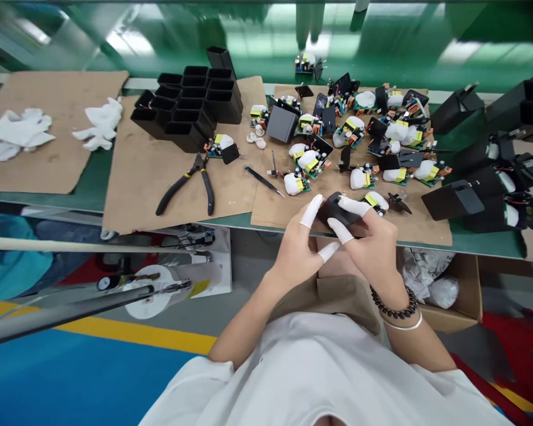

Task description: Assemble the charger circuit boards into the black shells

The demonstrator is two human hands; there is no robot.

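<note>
At the table's front edge, a small black plastic adapter housing (336,214) is held between both hands. My left hand (295,251) is closed on its left side, index fingertip against it and thumb low beneath. My right hand (373,242) grips it from the right with thumb and finger. White finger cots cover the fingertips. Part of the housing is hidden by the fingers. Just behind it on the cardboard (235,207) lie a circuit board with white blob and yellow part (375,203), another such board (295,182) and tweezers (265,181).
Several open black cases (195,100) stand upright at left of centre, with pliers (190,180) in front. More circuit boards (350,131) cover the middle. Filled black cases (453,200) line the right. White gloves (102,121) lie left; below right is a carton (468,290).
</note>
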